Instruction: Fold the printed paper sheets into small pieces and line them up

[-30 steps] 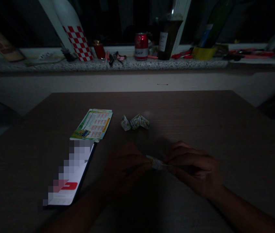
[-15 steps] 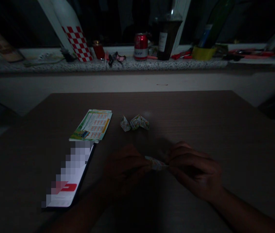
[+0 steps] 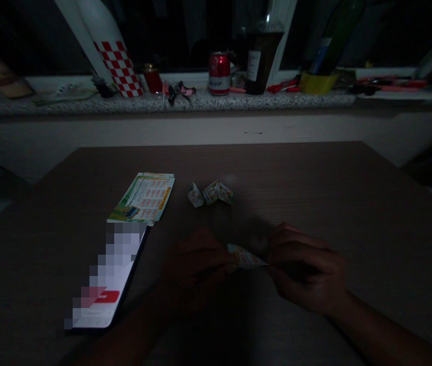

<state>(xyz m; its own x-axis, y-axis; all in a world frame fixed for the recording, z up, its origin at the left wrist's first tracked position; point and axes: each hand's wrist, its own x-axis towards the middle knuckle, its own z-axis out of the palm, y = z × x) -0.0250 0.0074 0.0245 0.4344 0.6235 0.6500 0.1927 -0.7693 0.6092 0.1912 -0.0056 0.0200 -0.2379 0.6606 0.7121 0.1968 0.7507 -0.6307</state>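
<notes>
Both ends of a small folded printed paper (image 3: 249, 258) are pinched: one in left hand (image 3: 198, 264), other in right hand (image 3: 309, 269); hands apart, paper bridging them over dim wood-grain table (image 3: 295, 183). Folded paper pieces (image 3: 211, 192) sit beyond. Leftward, a stack of calendar cards (image 3: 143, 198), with a lit smartphone (image 3: 111, 282) just beside its near edge.

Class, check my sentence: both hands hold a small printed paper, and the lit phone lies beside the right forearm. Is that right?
The side is wrong: the lit phone lies beside the left forearm, as the head view shows. The left hand and right hand do both hold a small printed paper.
</notes>
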